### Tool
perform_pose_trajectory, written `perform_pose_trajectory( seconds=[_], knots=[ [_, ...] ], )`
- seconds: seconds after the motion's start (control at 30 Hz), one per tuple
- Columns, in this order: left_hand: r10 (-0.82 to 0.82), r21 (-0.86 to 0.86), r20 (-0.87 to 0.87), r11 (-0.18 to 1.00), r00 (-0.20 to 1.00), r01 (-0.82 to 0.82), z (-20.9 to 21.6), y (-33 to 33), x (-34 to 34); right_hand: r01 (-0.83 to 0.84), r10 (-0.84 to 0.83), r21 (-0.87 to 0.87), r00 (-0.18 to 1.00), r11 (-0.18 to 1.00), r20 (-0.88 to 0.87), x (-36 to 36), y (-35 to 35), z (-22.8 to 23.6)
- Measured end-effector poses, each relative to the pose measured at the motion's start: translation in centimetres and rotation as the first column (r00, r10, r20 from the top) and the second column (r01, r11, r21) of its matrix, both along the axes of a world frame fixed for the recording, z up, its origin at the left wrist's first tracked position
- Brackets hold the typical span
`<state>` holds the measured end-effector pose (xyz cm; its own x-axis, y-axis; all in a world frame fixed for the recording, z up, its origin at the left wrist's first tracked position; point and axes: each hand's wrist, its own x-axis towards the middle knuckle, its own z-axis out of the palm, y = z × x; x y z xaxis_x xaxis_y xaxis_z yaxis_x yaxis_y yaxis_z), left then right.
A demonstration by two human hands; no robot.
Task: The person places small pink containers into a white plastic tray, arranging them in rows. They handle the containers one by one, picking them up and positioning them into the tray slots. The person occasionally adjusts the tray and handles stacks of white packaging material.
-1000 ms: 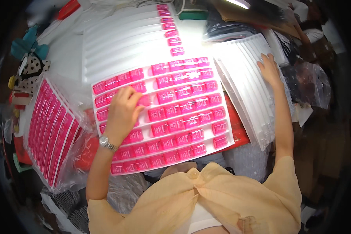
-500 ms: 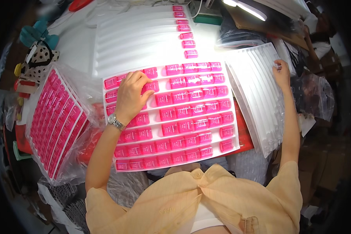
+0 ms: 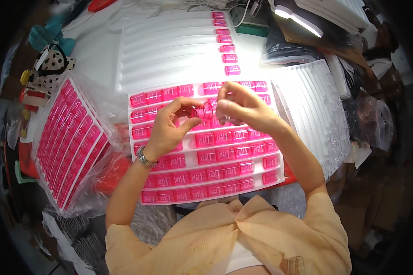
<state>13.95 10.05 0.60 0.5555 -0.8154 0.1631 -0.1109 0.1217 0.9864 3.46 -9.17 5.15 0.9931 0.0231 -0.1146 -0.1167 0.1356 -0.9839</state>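
My left hand [image 3: 170, 128], with a metal watch at the wrist, grips a small clear pink bottle [image 3: 204, 111] between thumb and fingers. The bottle lies on its side in the air, its round open end toward my right hand [image 3: 250, 110]. The right fingers are curled together close to that opening; a small clear bit seems to show at the fingertips, too blurred to name. Below both hands lies a white ridged tray [image 3: 191, 158] with rows of similar pink bottles lying on their sides. Several slots in its rows show bare white.
Behind lies another white ridged tray [image 3: 165, 50] with a single column of pink bottles at its right. White ridged trays [image 3: 307, 105] lean at the right. A plastic-wrapped stack of filled pink trays [image 3: 71, 146] stands left. A bright lamp [image 3: 298, 20] hangs at the back right.
My right hand has come from the white trays at the right to the middle. My left hand has lifted a pink bottle off the tray and moved slightly right and down.
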Motion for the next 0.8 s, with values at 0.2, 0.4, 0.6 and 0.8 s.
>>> perform_pose_trajectory(
  seconds=[0.2,0.4,0.6,0.8],
  knots=[
    [0.031,0.124,0.082,0.991,0.996,-0.041,-0.3,0.6,0.9,0.096,-0.124,-0.401,0.991,0.911,-0.044,1.7,0.8,-1.8],
    [-0.038,0.233,0.819,0.934,0.572,-0.272,-1.6,-2.3,1.8,0.414,-0.387,0.153,0.905,0.897,-0.179,0.6,-3.3,-2.8],
    [0.034,0.234,0.874,0.844,0.484,-0.482,-1.8,-1.1,5.2,0.321,-0.334,-0.168,0.941,0.932,-0.058,-0.1,-2.7,-1.2],
    [0.006,0.294,0.390,0.947,0.921,-0.130,-0.8,-1.7,5.8,0.187,-0.187,-0.059,0.982,0.981,-0.001,0.9,-1.2,-0.2]
  ],
)
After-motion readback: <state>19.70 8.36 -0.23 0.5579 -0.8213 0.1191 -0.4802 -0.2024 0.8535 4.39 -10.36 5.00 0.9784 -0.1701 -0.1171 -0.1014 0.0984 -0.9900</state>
